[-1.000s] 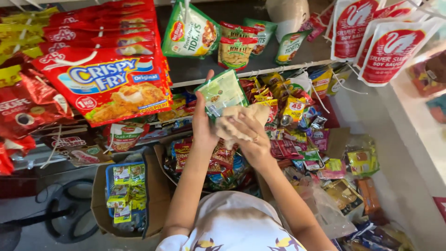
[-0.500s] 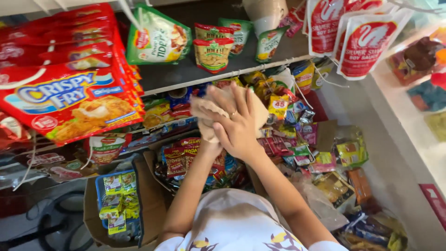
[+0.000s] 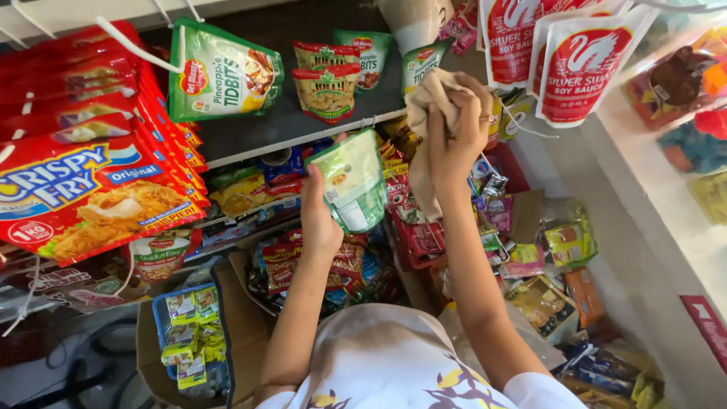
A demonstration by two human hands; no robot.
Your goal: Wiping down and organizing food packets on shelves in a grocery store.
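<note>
Left hand [image 3: 322,220] closed around a light green pouch [image 3: 352,182], held upright just below the front edge of the dark shelf [image 3: 288,125]. Right hand [image 3: 458,140] fisted on a beige cloth [image 3: 428,136], bunched on top, tail hanging down, at the shelf's right end. Green and red snack packs [image 3: 327,91] stand on the shelf; red-and-white sauce pouches [image 3: 583,64] hang to the right, red breading mix packs [image 3: 83,189] to the left.

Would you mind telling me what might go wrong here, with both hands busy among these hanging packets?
1. The left hand holds the green pouch only by its lower edge, so it may slip from that grip.
2. The beige cloth in the right hand hangs loose beside the small sachets and could snag them or knock some down.
</note>
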